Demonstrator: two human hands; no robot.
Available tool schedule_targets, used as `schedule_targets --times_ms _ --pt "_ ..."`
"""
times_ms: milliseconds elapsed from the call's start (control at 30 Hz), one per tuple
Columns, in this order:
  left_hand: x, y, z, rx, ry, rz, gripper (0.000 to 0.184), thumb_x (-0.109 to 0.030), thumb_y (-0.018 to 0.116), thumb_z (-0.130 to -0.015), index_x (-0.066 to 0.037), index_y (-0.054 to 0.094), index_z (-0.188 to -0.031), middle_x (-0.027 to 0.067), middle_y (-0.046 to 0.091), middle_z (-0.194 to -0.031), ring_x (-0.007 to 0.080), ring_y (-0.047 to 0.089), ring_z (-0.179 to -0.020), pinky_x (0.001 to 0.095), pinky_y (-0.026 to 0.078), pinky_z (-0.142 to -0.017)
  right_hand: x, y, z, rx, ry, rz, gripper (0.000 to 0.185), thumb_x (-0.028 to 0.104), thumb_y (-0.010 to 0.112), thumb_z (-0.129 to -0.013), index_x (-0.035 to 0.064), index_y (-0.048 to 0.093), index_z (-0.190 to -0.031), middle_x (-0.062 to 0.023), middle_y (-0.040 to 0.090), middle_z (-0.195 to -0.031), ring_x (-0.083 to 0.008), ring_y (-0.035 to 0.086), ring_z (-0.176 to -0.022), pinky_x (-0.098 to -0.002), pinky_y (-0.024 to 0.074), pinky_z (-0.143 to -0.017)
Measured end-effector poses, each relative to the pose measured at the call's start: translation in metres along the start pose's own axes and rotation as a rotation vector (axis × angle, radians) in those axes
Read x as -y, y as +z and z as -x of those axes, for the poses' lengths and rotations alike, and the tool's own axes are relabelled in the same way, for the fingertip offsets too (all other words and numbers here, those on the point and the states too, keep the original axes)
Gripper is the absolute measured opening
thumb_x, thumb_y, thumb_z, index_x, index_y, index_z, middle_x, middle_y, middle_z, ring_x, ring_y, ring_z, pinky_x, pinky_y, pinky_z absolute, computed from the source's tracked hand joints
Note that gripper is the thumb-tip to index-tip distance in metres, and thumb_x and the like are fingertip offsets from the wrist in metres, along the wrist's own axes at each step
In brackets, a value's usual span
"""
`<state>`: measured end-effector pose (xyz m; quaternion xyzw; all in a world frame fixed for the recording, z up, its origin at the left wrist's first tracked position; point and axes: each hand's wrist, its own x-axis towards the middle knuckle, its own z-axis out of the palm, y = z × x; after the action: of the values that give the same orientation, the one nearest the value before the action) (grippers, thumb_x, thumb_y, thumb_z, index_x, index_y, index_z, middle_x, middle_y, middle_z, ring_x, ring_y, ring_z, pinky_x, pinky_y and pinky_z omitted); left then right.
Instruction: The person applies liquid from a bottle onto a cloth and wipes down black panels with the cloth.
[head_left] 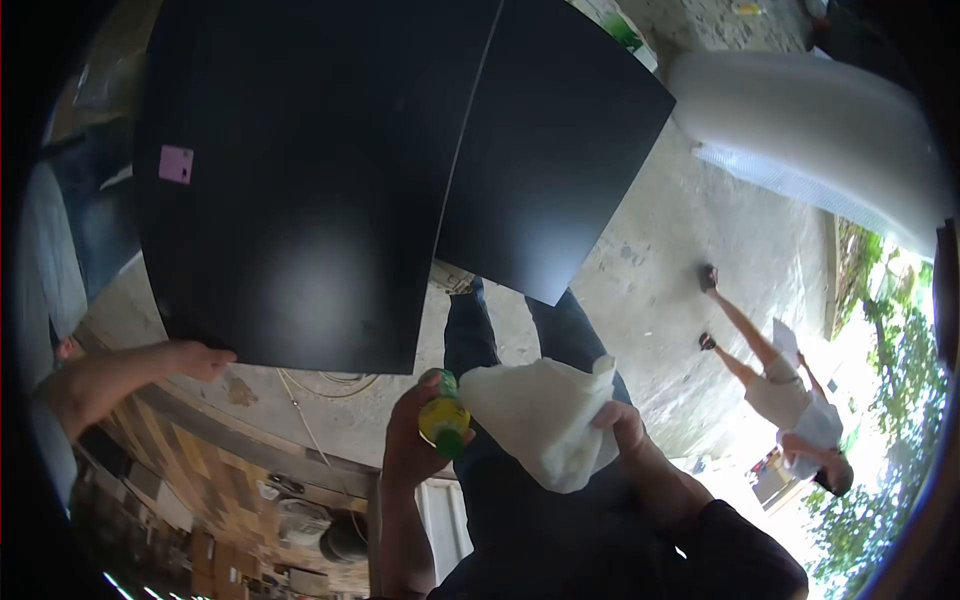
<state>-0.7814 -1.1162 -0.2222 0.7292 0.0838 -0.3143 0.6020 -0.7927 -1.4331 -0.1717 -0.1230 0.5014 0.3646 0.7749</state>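
My left hand [408, 440] is wrapped round a small yellow and green bottle [443, 415] with a green cap. A white cloth [545, 415] hangs from my right hand [625, 425], whose fingers pinch its right side. The cloth's left edge comes close to the bottle. Both hands are above my legs, just below two large black panels, the left one [300, 190] wider than the right one [550, 150]. A pink label [176, 164] is on the left panel.
At the left, a co-worker's hand [205, 360] holds the left panel's lower edge. A person [790, 400] walks at the right. A large wrapped roll [810, 120] lies at upper right. A cable [310, 430] lies on the floor near wooden boards [200, 430].
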Motion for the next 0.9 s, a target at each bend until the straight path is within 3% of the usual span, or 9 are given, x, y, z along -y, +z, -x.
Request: schedule_targets --times_ms 167,233,400,467,533,667,800,867,900 --pt "0.005 0.003 -0.006 0.143 0.01 -0.187 0.078 -0.024 0.097 -0.064 -0.009 0.058 -0.13 0.0148 0.059 -0.142 0.0341 0.06 -0.128 0.0424 0.048 -0.106 -0.006 0.003 0.006 -0.058 0.007 -0.051 0.091 0.025 0.066 -0.068 -0.0014 0.04 -0.152 -0.023 0.062 -0.133 -0.0357 0.064 -0.117 -0.0425 0.0534 -0.103" --pt "-0.013 0.003 -0.013 0.271 -0.125 -0.268 0.075 -0.027 0.097 -0.065 -0.009 0.06 -0.128 0.0141 0.062 -0.138 0.034 0.061 -0.124 0.0427 0.05 -0.102 -0.005 0.005 0.009 -0.07 -0.003 -0.057 0.093 0.027 0.067 -0.067 -0.0007 0.04 -0.152 -0.0239 0.062 -0.132 -0.0364 0.066 -0.115 -0.0424 0.055 -0.101" --pt "-0.029 0.012 -0.023 0.294 -0.116 -0.093 0.074 -0.028 0.096 -0.066 -0.009 0.061 -0.129 0.0131 0.066 -0.127 0.0317 0.066 -0.115 0.0414 0.053 -0.096 -0.02 -0.002 0.01 -0.11 -0.045 -0.046 0.096 0.031 0.066 -0.067 -0.0006 0.038 -0.153 -0.0257 0.06 -0.134 -0.0377 0.066 -0.115 -0.0427 0.0551 -0.101" --pt "-0.041 0.009 -0.027 0.336 -0.16 -0.021 0.073 -0.027 0.096 -0.068 -0.01 0.061 -0.13 0.0127 0.068 -0.124 0.0307 0.068 -0.112 0.0409 0.054 -0.094 -0.027 -0.014 0.006 -0.063 -0.064 -0.088 0.095 0.027 0.064 -0.068 -0.0006 0.036 -0.154 -0.0262 0.059 -0.136 -0.0383 0.065 -0.116 -0.0436 0.0538 -0.103" --pt "-0.052 0.019 -0.033 0.325 -0.083 -0.046 0.07 -0.024 0.093 -0.072 -0.009 0.059 -0.132 0.0125 0.068 -0.123 0.0293 0.069 -0.111 0.0402 0.055 -0.094 -0.023 -0.022 0.004 0.0 -0.072 -0.175 0.076 0.014 0.06 -0.07 -0.0041 0.05 -0.143 -0.0226 0.066 -0.128 -0.0375 0.067 -0.115 -0.0443 0.0515 -0.106" --pt "-0.052 0.033 -0.047 0.429 -0.071 0.153 0.069 -0.022 0.091 -0.075 -0.007 0.058 -0.134 0.0141 0.067 -0.126 0.0308 0.067 -0.116 0.041 0.054 -0.098 -0.015 -0.011 0.003 -0.028 -0.114 -0.165 0.068 0.017 0.061 -0.075 -0.0022 0.055 -0.139 -0.0198 0.069 -0.123 -0.0354 0.068 -0.11 -0.0432 0.0524 -0.104" --pt "0.0 0.043 -0.025 0.413 -0.056 -0.032 0.073 -0.025 0.091 -0.074 -0.004 0.057 -0.136 0.0161 0.063 -0.133 0.0324 0.062 -0.124 0.0422 0.05 -0.103 -0.016 -0.031 -0.006 -0.13 -0.253 -0.025 0.071 0.016 0.06 -0.072 -0.0025 0.054 -0.14 -0.0201 0.068 -0.123 -0.0351 0.066 -0.113 -0.0426 0.0506 -0.106" --pt "0.022 0.054 -0.006 0.337 -0.161 0.165 0.067 -0.023 0.088 -0.077 -0.002 0.056 -0.132 0.0172 0.062 -0.137 0.0305 0.061 -0.127 0.043 0.05 -0.105 0.0 -0.026 -0.006 -0.117 -0.318 -0.068 0.081 0.016 0.06 -0.067 -0.003 0.049 -0.145 -0.0227 0.064 -0.129 -0.0375 0.064 -0.116 -0.0436 0.05 -0.108" --pt "0.026 0.053 -0.008 0.407 -0.192 0.006 0.071 -0.02 0.09 -0.074 -0.003 0.055 -0.133 0.0177 0.061 -0.138 0.0323 0.06 -0.128 0.0429 0.049 -0.106 0.012 -0.017 -0.006 -0.026 -0.313 -0.187 0.085 0.017 0.06 -0.065 -0.0029 0.045 -0.147 -0.0242 0.062 -0.132 -0.0395 0.063 -0.117 -0.046 0.0498 -0.109"
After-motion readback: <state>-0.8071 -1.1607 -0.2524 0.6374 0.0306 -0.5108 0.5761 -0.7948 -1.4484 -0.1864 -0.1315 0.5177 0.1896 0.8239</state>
